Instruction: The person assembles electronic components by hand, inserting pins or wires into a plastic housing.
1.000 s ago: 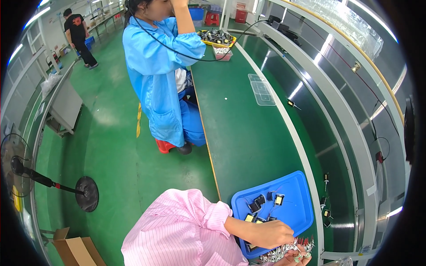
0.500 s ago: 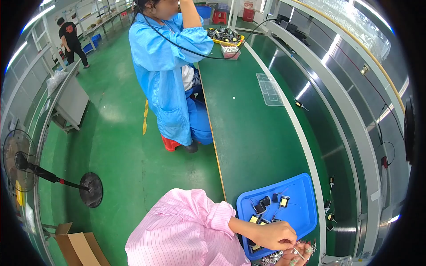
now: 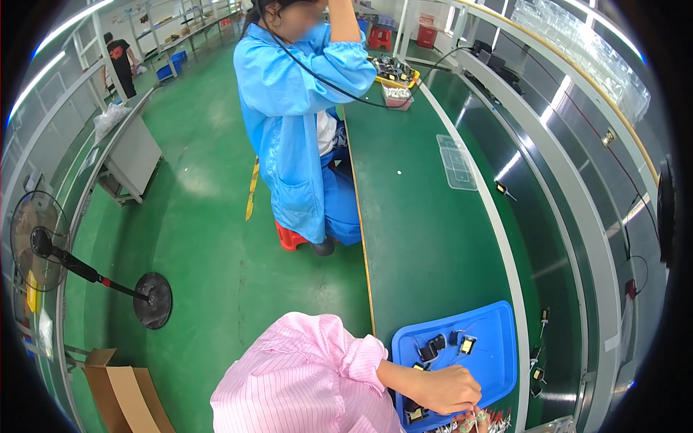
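Our left grip (image 3: 446, 390) pinches one thin pale piece (image 3: 474, 411) by one blue tray (image 3: 494, 357); our cropped right grip's (image 3: 467, 423) state, we cannot tell.

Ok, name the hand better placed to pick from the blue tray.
Probably the left hand: it reaches over the blue tray, close to the black parts. The right hand sits lower, at the picture's edge, by the red-tipped pieces.
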`<state>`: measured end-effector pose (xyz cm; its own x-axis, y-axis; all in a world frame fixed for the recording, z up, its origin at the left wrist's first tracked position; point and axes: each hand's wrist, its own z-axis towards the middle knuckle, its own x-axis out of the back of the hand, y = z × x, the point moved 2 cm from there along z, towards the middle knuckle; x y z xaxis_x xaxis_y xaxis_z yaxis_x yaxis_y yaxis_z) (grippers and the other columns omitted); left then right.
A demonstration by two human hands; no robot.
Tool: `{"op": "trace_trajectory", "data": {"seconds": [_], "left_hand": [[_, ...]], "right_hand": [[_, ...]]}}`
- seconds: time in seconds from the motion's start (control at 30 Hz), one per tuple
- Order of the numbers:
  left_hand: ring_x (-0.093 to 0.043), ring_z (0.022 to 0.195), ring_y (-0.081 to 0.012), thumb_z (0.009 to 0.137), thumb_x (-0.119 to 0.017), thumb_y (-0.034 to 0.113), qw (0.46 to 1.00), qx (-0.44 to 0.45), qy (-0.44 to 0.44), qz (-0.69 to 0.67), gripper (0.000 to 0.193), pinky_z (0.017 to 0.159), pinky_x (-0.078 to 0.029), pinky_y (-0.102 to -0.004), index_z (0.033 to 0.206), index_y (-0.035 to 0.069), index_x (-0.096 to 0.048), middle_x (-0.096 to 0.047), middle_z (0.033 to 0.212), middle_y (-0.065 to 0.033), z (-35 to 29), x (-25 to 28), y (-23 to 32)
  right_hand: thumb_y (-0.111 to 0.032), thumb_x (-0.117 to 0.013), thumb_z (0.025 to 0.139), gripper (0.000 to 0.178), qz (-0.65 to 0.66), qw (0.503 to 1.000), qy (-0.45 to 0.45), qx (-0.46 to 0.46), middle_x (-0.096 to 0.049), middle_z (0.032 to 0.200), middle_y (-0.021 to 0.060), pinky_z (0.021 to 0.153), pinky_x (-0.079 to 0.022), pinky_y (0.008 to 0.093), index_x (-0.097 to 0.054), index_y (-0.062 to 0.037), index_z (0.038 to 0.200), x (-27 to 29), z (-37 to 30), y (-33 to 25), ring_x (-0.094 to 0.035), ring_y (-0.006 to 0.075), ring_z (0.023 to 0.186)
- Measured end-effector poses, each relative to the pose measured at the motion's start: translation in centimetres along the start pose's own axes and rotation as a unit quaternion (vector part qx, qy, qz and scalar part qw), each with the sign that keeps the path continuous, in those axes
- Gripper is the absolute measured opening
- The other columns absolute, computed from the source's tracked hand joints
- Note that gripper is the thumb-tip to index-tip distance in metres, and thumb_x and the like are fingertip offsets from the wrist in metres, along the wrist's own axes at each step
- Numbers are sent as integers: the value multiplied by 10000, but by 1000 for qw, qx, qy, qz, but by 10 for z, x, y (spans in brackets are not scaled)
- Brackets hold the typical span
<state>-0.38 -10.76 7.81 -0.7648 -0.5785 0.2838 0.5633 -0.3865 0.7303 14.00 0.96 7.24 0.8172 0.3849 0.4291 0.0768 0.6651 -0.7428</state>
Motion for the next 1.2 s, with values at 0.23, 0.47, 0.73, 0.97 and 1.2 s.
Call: {"op": "trace_trajectory", "data": {"seconds": [0.23, 0.47, 0.73, 0.97, 1.2], "left_hand": [[-582, 620, -330, 775, -614, 89, 999, -9, -35, -32, 124, 529, -409, -434, 684, 10, -587, -581, 671, -117, 0, 3, 0], [-593, 636, -299, 742, -625, 97, 999, -37, -30, -5, 107, 532, -410, -424, 661, 32, -598, -581, 654, -99, 0, 8, 4], [-586, 631, -313, 721, -628, 94, 999, -25, -36, -1, 125, 529, -408, -428, 631, 19, -583, -571, 638, -108, 0, 13, 1], [-565, 600, -314, 725, -612, 60, 999, -27, -26, -10, 111, 515, -388, -425, 630, 14, -578, -554, 619, -113, 1, 16, 5], [-558, 587, -312, 734, -612, 63, 1000, -19, -9, -3, 120, 503, -379, -424, 630, 13, -581, -548, 613, -110, -4, 18, 2]], "right_hand": [[-158, -668, 806, 178, 1, 790, -113, 602, -644, 762, 138, 789, -471, 391, -668, 20, 820, 0, 38, 36, -582, 243, 737], [-169, -660, 812, 189, 6, 882, -126, 454, -647, 766, 141, 782, -471, 387, -667, 19, 824, -6, 34, 25, -585, 243, 736], [-183, -651, 819, 202, 11, 952, -136, 274, -650, 770, 143, 775, -472, 383, -666, 19, 829, -14, 31, 14, -589, 243, 734], [-194, -644, 826, 213, 12, 984, -146, 103, -653, 774, 146, 768, -472, 379, -666, 18, 834, -15, 20, -3, -592, 243, 733], [-205, -636, 832, 225, 14, 985, -160, -66, -656, 778, 148, 761, -472, 376, -665, 17, 839, -18, 10, -17, -595, 243, 731]]}}
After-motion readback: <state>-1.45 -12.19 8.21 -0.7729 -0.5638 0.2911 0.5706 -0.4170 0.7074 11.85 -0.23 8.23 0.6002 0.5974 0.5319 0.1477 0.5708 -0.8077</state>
